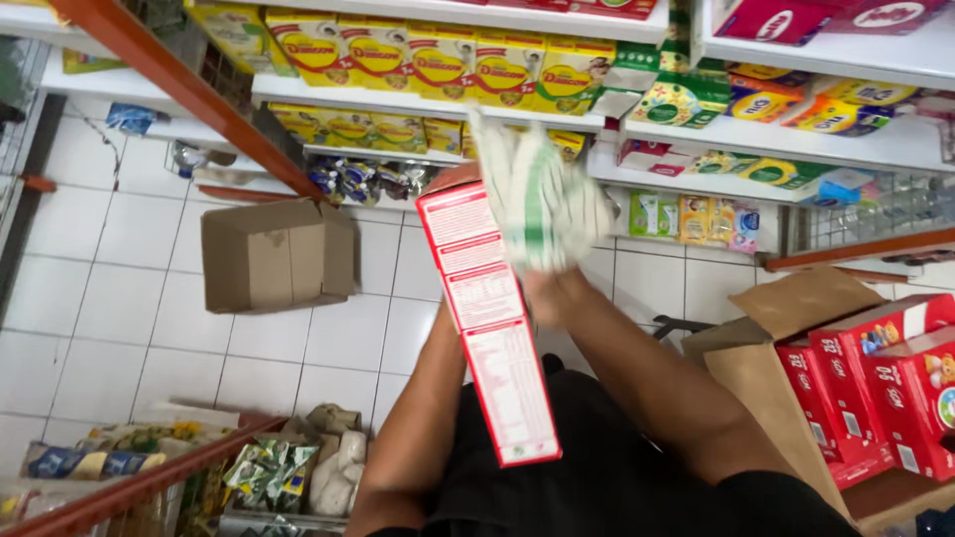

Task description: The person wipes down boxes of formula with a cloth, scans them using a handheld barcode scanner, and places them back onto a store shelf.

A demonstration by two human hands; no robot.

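Note:
I hold a tall red carton [487, 318] upright in front of me, its printed white-panelled side facing me. My left forearm [418, 408] rises behind the carton, and that hand is hidden behind it, gripping it from the back. My right hand [543, 288] clutches a white and green cloth [542, 199] that covers the fingers. The cloth is pressed against the carton's upper right edge and looks blurred.
Shelves [428, 99] ahead hold rows of yellow cartons [438, 65] and mixed packets. An open, empty brown cardboard box [274, 257] lies on the white tiled floor. At right, a brown case [776, 328] holds several red cartons [875, 398]. Packets [269, 467] fill a rack at lower left.

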